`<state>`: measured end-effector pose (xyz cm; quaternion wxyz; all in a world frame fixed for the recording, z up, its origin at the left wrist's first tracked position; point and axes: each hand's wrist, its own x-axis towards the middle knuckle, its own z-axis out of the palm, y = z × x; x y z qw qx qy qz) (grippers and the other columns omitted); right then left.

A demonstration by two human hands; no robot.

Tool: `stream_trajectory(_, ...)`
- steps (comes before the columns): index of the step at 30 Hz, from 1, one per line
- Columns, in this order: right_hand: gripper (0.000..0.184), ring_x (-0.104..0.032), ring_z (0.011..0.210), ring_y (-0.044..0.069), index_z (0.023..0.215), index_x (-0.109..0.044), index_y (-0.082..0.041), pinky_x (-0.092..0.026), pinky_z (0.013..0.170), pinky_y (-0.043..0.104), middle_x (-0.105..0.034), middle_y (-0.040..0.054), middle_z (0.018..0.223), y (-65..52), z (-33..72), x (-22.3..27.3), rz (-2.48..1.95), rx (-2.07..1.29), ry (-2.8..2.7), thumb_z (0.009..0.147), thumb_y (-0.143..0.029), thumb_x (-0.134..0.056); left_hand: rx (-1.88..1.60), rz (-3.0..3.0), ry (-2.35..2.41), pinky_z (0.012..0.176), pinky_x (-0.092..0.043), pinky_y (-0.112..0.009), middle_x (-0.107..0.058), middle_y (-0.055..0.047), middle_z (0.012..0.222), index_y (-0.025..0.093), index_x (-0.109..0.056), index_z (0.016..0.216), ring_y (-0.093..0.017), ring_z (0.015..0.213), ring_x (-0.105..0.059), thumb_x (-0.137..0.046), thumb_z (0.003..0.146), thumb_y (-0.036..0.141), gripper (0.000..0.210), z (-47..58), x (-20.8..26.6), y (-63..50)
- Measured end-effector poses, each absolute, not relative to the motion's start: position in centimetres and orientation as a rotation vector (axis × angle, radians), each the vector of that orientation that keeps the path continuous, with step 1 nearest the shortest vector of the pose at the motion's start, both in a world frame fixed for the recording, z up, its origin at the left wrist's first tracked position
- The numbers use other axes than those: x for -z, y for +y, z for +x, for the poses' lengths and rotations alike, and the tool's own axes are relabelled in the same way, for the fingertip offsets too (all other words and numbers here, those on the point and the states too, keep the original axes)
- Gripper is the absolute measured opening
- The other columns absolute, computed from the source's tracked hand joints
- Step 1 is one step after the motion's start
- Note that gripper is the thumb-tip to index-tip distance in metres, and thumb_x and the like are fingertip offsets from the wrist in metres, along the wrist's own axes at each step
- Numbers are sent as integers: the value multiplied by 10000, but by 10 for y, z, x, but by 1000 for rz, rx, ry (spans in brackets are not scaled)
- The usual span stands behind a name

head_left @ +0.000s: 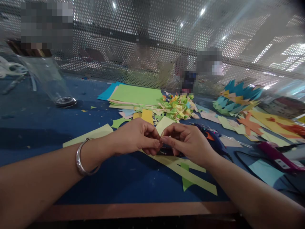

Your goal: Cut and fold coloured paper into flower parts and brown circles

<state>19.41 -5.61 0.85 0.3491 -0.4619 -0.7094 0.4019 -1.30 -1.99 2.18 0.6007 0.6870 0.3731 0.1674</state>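
My left hand, with a silver bangle at its wrist, is closed in a pinch over the table. Touching it at the fingertips, my right hand is also pinched shut. What they hold is small and mostly hidden by the fingers. Right behind the fingertips shows a pale yellow paper piece; I cannot tell whether it is held. Below the hands lie pale yellow paper strips and a green paper scrap. A dark object is partly covered by the hands. Beside my right hand lies a blue glue gun with an orange trigger.
Green paper sheets and a heap of small cut paper pieces lie behind the hands. A clear jar stands left. At right are a layered zigzag paper ring and a purple power strip with cables. Perforated metal bounds the back.
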Motion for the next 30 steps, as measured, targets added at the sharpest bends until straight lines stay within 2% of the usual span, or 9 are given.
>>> stream_trajectory(9,160,-538,451,63,850,-647,-188,-398,423,201,-600,-33,633,-56,193,-10,-1181,-1043,-1830,874,-344,-677,-385,1634,869,666,-561,-265,-722,-44,706,146,-699,776,-166,673,-712,-735,771,393,249,-13,-24,-20)
stream_trajectory(14,174,-510,420,66,842,-636,-193,-375,413,207,-566,-48,550,-58,194,-11,-1192,-1025,-1825,880,-359,-667,-385,1689,838,653,-565,-277,-731,-54,720,158,-700,768,-188,683,-722,-710,787,437,280,-13,-21,-20)
stream_trajectory(23,132,-485,407,50,836,-658,-189,-360,403,185,-554,-62,551,-57,197,-10,-1113,-1044,-1745,859,-313,-700,-379,1679,824,709,-574,-283,-719,-31,732,168,-700,789,-174,708,-713,-688,807,358,191,-13,-23,-22)
stream_trajectory(27,150,-509,425,59,836,-670,-196,-382,407,192,-572,-52,600,-56,197,-10,-1078,-1015,-1731,857,-340,-709,-397,1561,778,743,-563,-284,-730,-34,809,166,-711,833,-161,739,-698,-730,789,371,211,-12,-26,-21)
stream_trajectory(30,165,-515,437,58,853,-676,-201,-407,418,197,-601,-38,658,-57,198,-10,-1039,-1000,-1720,876,-363,-690,-379,1374,760,727,-551,-279,-736,-70,886,152,-720,872,-160,762,-690,-682,841,413,266,-13,-28,-19)
